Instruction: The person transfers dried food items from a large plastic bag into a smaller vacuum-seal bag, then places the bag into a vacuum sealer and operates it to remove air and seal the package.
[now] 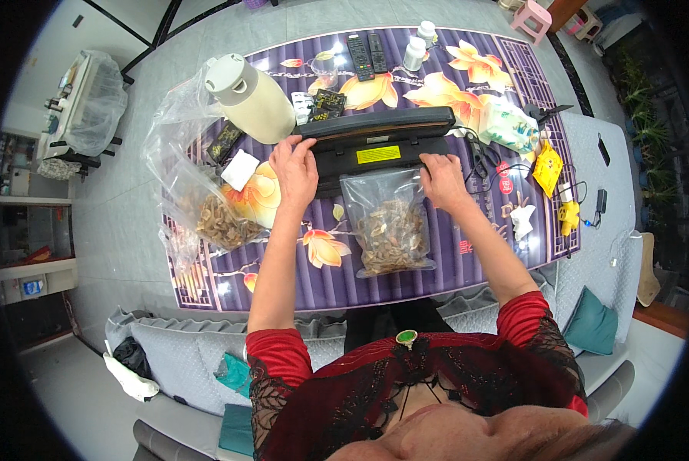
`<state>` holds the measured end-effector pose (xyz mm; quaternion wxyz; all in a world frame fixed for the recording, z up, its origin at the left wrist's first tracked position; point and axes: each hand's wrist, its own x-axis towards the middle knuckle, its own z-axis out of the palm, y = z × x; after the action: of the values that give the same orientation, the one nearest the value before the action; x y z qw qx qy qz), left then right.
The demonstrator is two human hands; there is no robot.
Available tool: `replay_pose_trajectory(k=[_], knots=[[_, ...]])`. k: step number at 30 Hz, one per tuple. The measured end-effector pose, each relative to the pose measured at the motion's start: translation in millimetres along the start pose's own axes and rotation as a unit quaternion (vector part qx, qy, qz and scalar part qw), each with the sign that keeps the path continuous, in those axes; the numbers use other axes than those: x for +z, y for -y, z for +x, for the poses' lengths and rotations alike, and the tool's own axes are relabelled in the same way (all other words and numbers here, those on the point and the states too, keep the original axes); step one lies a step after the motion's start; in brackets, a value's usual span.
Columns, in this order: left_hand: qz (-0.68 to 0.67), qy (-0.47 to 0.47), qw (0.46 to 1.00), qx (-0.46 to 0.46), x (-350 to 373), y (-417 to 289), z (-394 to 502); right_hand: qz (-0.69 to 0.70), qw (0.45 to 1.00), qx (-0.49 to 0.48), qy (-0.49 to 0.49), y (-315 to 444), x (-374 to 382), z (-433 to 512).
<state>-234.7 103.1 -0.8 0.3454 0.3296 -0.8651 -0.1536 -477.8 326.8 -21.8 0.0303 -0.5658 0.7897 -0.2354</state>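
Observation:
A black vacuum sealer [344,164] lies across the table with its lid raised and a yellow label inside. My left hand [295,170] touches the left end of the machine, fingers near the lid's edge. At the right, my right hand [441,178] rests at the machine's front edge, by the top corner of a clear plastic bag [391,230] of dried brown slices. The bag's top edge lies at the front of the machine; whether my fingers pinch it is unclear. Left of my left arm, a larger clear bag [220,222] holds similar dried slices.
A cream thermos jug [258,104] stands behind my left hand. Beyond the machine are remote controls [360,57] and white bottles [414,53]. To the right lie black scissors [478,155], a tissue pack [508,127], a yellow packet [548,168], cables and a crumpled tissue [521,222].

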Motion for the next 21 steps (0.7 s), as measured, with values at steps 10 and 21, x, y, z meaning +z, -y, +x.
replay_pose_trajectory(k=[10,21], knots=[[0.085,0.139,0.982,-0.093,11,20,31,-0.143,0.984,0.027,-0.106,-17,-13,86],[-0.191,0.069,0.969,-0.137,-3,18,-23,0.033,0.996,-0.014,-0.079,-22,-27,30]])
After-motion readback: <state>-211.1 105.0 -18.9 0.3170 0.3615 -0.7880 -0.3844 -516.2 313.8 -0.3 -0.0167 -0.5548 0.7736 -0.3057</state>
